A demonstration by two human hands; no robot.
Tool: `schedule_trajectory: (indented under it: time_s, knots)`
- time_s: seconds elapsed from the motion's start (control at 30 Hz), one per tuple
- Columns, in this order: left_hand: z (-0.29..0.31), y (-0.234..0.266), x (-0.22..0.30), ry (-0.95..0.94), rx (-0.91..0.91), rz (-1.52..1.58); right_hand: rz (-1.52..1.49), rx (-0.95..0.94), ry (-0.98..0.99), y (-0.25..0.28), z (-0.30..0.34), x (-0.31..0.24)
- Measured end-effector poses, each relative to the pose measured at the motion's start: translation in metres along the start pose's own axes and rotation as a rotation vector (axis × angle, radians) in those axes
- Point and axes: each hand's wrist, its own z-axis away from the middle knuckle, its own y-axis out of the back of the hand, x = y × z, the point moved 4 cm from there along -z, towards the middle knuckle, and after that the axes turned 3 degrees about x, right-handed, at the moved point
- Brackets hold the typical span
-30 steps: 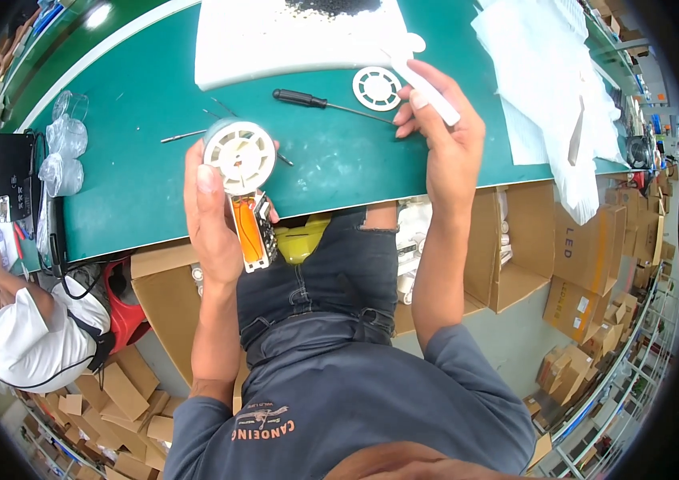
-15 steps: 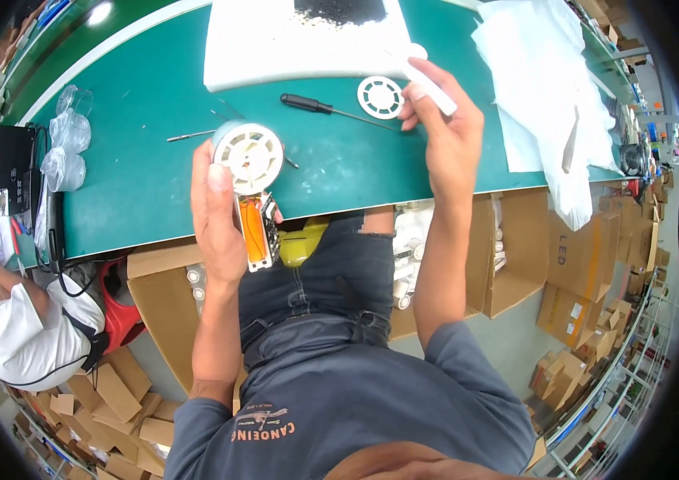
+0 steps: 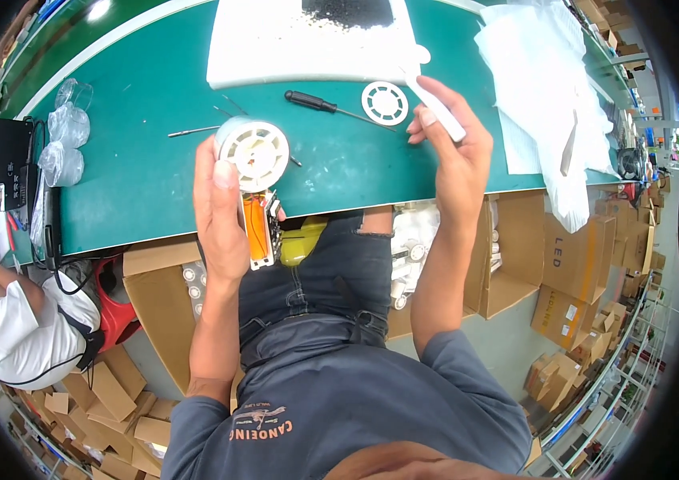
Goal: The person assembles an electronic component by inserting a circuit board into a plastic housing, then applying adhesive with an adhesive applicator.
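Note:
My left hand [image 3: 219, 208] is wrapped around a device with a white round slotted head [image 3: 253, 156]. Below that head, its open body shows an orange part [image 3: 255, 224] and a circuit board along one side. Above the bench my right hand [image 3: 459, 144] pinches a white slim-tipped tool [image 3: 442, 110], its thin point aimed toward a white foam slab. Near those fingers a loose white slotted disc [image 3: 369, 104] lies flat on the bench. Between the hands rests a black-handled screwdriver [image 3: 307, 101]. The palm side of my left hand is hidden.
The foam slab [image 3: 251, 48] bears many small black pieces [image 3: 347, 12]. White plastic sheeting [image 3: 527, 80] covers the right of the green bench [image 3: 155, 176]. Clear plastic cups [image 3: 67, 128] and a black box [image 3: 13, 164] stand left. Cartons of white parts flank my legs; a co-worker [image 3: 27, 328] sits at left.
My right hand has moved slightly down and right with the white tool, drawing away from the slotted disc. My left hand still holds the device almost in place.

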Motion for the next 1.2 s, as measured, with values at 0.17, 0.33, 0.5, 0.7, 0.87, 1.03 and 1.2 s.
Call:
schedule_trajectory:
  time_s: [0.17,0.33,0.5,0.7,0.87,1.03,1.2]
  knots:
    - [-0.001,-0.001,0.000,-0.026,0.007,-0.014,-0.005,0.006,0.014,0.003,0.002,0.003]
    - [-0.001,-0.003,0.001,-0.022,0.041,-0.136,-0.082,0.009,0.013,0.003,0.004,-0.002]
    - [-0.001,-0.002,0.001,-0.026,0.012,-0.154,-0.281,-0.076,-0.041,0.006,0.006,-0.001]
    - [0.001,0.000,0.002,-0.033,0.030,-0.145,-0.515,-0.178,-0.064,-0.002,0.015,0.000]
    - [0.001,-0.005,0.001,-0.003,0.028,-0.118,-0.561,-0.176,0.018,-0.008,0.034,-0.019]
    - [-0.002,-0.004,0.000,-0.013,0.006,-0.130,-0.144,-0.182,0.303,-0.038,0.059,-0.050]
    - [-0.002,-0.001,-0.002,-0.029,-0.009,-0.149,-0.100,-0.200,0.397,-0.062,0.064,-0.047]
